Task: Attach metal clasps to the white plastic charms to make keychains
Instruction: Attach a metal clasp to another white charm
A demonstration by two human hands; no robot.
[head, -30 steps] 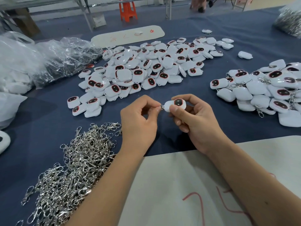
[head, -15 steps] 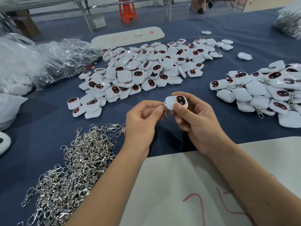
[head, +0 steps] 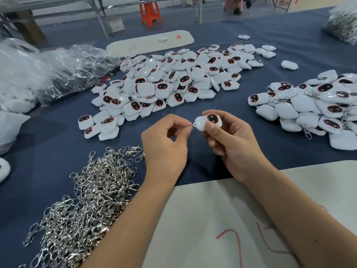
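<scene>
Head view. The right hand [head: 234,144] gripped a white charm [head: 207,122] between thumb and curled fingers, dark red-rimmed face up, held above the blue table cloth [head: 48,151]. The left hand [head: 166,147] sat just beside it, thumb and forefinger pinched on a small metal clasp [head: 190,127] at the charm's left loop; the clasp was mostly hidden by the fingertips, so whether it was hooked on could not be told.

A loose charm pile [head: 170,84] lay beyond the hands, mid-table. A second charm pile with clasps on [head: 313,105] lay to the right. The heap of silver clasps [head: 87,200] lay near left, under the left forearm. A white board with red marks [head: 222,229] lay nearest, beneath both forearms. Crumpled plastic bags [head: 48,74] sat far left; an orange stool [head: 150,13] stood on the floor beyond the table.
</scene>
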